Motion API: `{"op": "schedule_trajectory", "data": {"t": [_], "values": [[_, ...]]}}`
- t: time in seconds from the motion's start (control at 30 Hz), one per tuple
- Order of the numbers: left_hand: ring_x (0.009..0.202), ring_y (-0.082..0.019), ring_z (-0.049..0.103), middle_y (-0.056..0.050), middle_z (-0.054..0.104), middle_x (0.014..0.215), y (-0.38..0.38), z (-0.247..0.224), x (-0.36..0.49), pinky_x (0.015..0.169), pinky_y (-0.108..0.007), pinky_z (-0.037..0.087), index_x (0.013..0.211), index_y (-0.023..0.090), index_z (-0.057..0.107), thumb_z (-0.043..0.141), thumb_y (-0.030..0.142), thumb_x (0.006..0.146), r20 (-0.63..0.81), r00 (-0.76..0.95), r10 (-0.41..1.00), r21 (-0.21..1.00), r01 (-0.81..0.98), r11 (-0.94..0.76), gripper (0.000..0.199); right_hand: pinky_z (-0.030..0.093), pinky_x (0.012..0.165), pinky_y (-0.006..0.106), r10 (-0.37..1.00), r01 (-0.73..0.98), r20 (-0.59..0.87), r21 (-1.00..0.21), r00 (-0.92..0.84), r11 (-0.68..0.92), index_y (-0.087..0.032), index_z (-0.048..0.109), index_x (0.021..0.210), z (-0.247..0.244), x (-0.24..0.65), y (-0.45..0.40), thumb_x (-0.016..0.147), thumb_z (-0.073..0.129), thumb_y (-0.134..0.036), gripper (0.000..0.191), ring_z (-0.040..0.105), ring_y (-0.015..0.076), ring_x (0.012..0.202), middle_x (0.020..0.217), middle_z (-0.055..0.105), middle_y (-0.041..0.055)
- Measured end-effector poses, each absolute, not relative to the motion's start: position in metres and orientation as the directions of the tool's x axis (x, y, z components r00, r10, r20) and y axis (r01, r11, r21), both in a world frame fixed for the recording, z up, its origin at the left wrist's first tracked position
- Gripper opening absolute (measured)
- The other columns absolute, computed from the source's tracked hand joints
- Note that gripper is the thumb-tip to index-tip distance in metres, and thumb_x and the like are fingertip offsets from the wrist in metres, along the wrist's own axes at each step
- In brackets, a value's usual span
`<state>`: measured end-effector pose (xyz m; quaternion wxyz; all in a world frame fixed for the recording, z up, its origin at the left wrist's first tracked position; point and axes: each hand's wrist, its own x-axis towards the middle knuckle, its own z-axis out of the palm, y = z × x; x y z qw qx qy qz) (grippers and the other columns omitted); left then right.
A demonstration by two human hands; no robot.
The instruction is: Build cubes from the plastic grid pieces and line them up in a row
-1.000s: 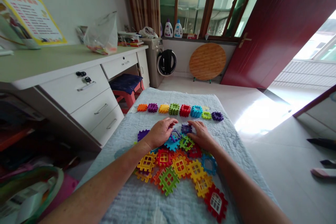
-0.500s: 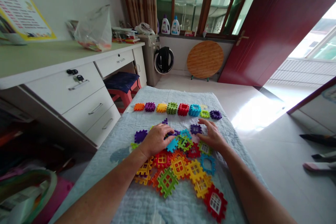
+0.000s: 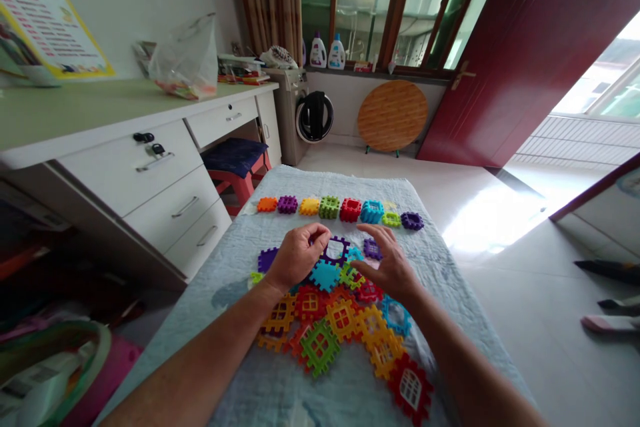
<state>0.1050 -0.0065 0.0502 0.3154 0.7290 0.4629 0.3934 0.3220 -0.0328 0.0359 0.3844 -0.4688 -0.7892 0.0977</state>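
Note:
My left hand (image 3: 303, 253) is closed in a pinch on the left edge of a purple square frame piece (image 3: 337, 250) with a round opening, lifted above the pile. To its right, my right hand (image 3: 390, 259) is open, thumb and fingers apart and facing the frame. A smaller purple window piece (image 3: 371, 248) lies partly behind the right fingers. Below the hands sits a blue piece (image 3: 325, 275), with a lime piece (image 3: 352, 276) beside it. Nearer me are a green window piece (image 3: 320, 348), a yellow one (image 3: 342, 319) and a red one (image 3: 411, 387).
A row of interlocking block cubes, among them a red cube (image 3: 351, 209), stands along the far side of the cloth-covered table (image 3: 225, 340). On the left is a white desk with drawers (image 3: 165, 213). Behind are a stool (image 3: 235, 159) and a washing machine (image 3: 290, 113).
My left hand has raised the purple frame piece off the pile, tilting it upright. My right hand has moved left towards it, off the pieces at the right side of the pile.

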Motion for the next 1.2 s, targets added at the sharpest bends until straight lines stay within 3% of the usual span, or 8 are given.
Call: {"op": "schedule_trajectory", "data": {"t": [0.1, 0.3, 0.57, 0.67, 0.8, 0.87, 1.07, 1.2], "values": [[0.061, -0.013, 0.054, 0.000, 0.063, 0.068, -0.008, 0.050, 0.109, 0.058, -0.022, 0.042, 0.082, 0.015, 0.066, 0.052, 0.038, 0.085, 0.197, 0.265, 0.944, 0.896, 0.342, -0.283, 0.027, 0.041, 0.097, 0.046, 0.808, 0.622, 0.487, -0.531, -0.332, 0.576, -0.022, 0.044, 0.131, 0.037, 0.304, -0.041, 0.073, 0.072, -0.042, 0.067, 0.049, 0.0286, 0.114, 0.123, 0.056, 0.0113], [0.064, -0.013, 0.055, -0.001, 0.064, 0.070, -0.008, 0.049, 0.113, 0.061, -0.023, 0.043, 0.081, 0.014, 0.065, 0.054, 0.038, 0.083, 0.096, 0.333, 0.938, 0.954, 0.238, -0.182, 0.028, 0.051, 0.081, 0.036, 0.850, 0.521, 0.433, -0.672, -0.300, 0.526, -0.024, 0.050, 0.120, 0.032, 0.293, -0.045, 0.074, 0.072, -0.031, 0.052, 0.060, 0.0192, 0.087, 0.104, 0.062, 0.0050], [0.074, -0.017, 0.061, -0.003, 0.068, 0.078, 0.015, 0.038, 0.082, 0.070, -0.027, 0.048, 0.084, 0.017, 0.064, 0.054, 0.038, 0.082, 0.222, 0.205, 0.953, 0.847, 0.443, -0.293, 0.024, 0.051, 0.083, 0.037, 0.922, 0.507, 0.381, -0.781, -0.076, 0.365, -0.023, 0.049, 0.117, 0.028, 0.335, -0.027, 0.073, 0.063, -0.025, 0.046, 0.062, 0.0200, 0.093, 0.112, 0.060, 0.0080], [0.078, -0.019, 0.063, -0.003, 0.069, 0.081, 0.031, 0.030, 0.057, 0.075, -0.029, 0.048, 0.082, 0.018, 0.064, 0.054, 0.036, 0.079, 0.286, 0.083, 0.955, 0.742, 0.611, -0.276, 0.021, 0.050, 0.082, 0.039, 0.920, 0.675, 0.392, -0.685, 0.025, 0.274, -0.022, 0.049, 0.114, 0.023, 0.370, -0.019, 0.071, 0.061, -0.024, 0.045, 0.062, 0.0217, 0.090, 0.105, 0.063, 0.0079], [0.083, -0.021, 0.064, -0.004, 0.070, 0.083, 0.048, 0.012, 0.031, 0.080, -0.031, 0.048, 0.076, 0.020, 0.063, 0.053, 0.032, 0.075, 0.303, 0.018, 0.953, 0.625, 0.751, -0.213, 0.016, 0.048, 0.076, 0.038, 0.955, 0.895, 0.295, -0.416, -0.033, 0.159, -0.019, 0.055, 0.111, 0.012, 0.398, -0.015, 0.067, 0.058, -0.020, 0.045, 0.061, 0.0236, 0.082, 0.087, 0.064, 0.0066], [0.083, -0.022, 0.064, -0.005, 0.069, 0.083, 0.053, 0.003, 0.024, 0.079, -0.031, 0.049, 0.077, 0.019, 0.063, 0.052, 0.031, 0.073, 0.292, 0.016, 0.956, 0.598, 0.777, -0.195, 0.017, 0.047, 0.077, 0.037, 0.958, 0.914, 0.278, -0.370, -0.062, 0.167, -0.018, 0.054, 0.116, 0.007, 0.399, -0.014, 0.066, 0.057, -0.021, 0.049, 0.059, 0.0234, 0.083, 0.090, 0.063, 0.0073], [0.085, -0.021, 0.062, -0.006, 0.065, 0.086, 0.058, -0.014, 0.019, 0.081, -0.032, 0.050, 0.081, 0.018, 0.065, 0.052, 0.030, 0.073, 0.315, 0.063, 0.947, 0.576, 0.780, -0.243, 0.020, 0.048, 0.068, 0.033, 0.951, 0.786, 0.241, -0.542, -0.193, 0.297, -0.018, 0.038, 0.135, 0.000, 0.390, -0.012, 0.067, 0.057, -0.022, 0.071, 0.055, 0.0172, 0.070, 0.082, 0.059, 0.0021], [0.085, -0.021, 0.061, -0.005, 0.064, 0.086, 0.057, -0.016, 0.018, 0.082, -0.032, 0.050, 0.081, 0.018, 0.065, 0.052, 0.031, 0.073, 0.327, 0.077, 0.942, 0.587, 0.764, -0.267, 0.020, 0.050, 0.064, 0.031, 0.952, 0.688, 0.252, -0.661, -0.173, 0.300, -0.021, 0.039, 0.134, -0.006, 0.395, -0.009, 0.069, 0.052, -0.018, 0.066, 0.055, 0.0141, 0.065, 0.083, 0.059, 0.0012]]}}
